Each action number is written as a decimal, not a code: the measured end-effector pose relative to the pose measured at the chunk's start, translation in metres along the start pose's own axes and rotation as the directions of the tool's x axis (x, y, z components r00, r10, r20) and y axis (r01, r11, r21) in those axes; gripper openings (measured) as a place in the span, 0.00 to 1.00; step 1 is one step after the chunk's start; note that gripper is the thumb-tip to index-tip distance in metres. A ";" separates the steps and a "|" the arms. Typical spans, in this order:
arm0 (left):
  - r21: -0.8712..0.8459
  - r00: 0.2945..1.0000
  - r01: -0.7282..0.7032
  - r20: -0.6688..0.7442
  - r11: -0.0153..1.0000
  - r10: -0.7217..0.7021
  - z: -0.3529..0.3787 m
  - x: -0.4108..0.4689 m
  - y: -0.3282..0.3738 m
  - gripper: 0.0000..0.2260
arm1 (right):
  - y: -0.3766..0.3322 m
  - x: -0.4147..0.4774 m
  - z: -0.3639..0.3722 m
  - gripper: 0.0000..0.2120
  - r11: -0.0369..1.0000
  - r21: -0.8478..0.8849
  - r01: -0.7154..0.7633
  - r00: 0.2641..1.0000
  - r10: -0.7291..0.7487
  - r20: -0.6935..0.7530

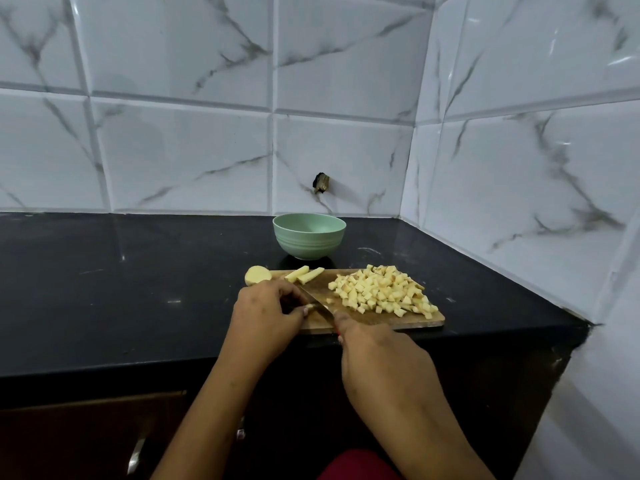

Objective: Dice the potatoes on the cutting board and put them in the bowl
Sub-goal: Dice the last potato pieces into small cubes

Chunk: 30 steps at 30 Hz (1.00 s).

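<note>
A wooden cutting board (pixel 381 322) lies near the counter's front edge. A heap of diced potato (pixel 382 292) covers its right half. Two potato sticks (pixel 304 274) lie at its far left, and a half potato (pixel 257 274) sits at the board's left corner. My left hand (pixel 265 315) curls over a small potato piece (pixel 311 308), mostly hidden under the fingers. My right hand (pixel 377 358) grips a knife (pixel 317 303) with its blade slanting across the board beside my left fingertips. A pale green bowl (pixel 309 239) stands behind the board; its inside is not visible.
The black counter (pixel 121 289) runs left, with tiled walls (pixel 519 168) behind and close on the right. A dark hole (pixel 321 182) marks the back wall above the bowl. Cabinet fronts with a handle (pixel 135 453) lie below the counter edge.
</note>
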State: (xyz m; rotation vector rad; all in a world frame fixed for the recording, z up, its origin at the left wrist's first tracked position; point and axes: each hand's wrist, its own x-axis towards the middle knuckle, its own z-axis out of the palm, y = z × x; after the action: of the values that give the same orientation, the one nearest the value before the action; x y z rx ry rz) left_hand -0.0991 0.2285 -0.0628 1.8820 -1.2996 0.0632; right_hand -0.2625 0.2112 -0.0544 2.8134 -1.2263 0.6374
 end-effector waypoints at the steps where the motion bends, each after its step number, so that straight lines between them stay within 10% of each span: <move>1: 0.011 1.000 -0.004 -0.007 1.000 0.004 0.001 0.000 0.001 0.04 | -0.003 0.002 0.002 0.26 1.000 -0.018 -0.010 1.000 0.010 0.024; 22: -0.100 0.998 -0.003 -0.057 0.995 -0.002 0.000 -0.006 -0.001 0.09 | 0.000 0.016 -0.001 0.23 0.999 -0.025 -0.022 0.999 0.021 -0.047; 30: 0.132 0.993 0.050 -0.113 0.990 -0.035 0.008 -0.009 -0.007 0.09 | 0.001 0.003 -0.002 0.27 0.997 0.081 -0.003 1.000 0.005 -0.019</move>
State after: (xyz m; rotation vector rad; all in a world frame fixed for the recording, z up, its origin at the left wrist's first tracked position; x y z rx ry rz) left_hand -0.1011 0.2308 -0.0759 1.9899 -1.2056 0.2350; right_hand -0.2617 0.2088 -0.0510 2.8628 -1.2310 0.7292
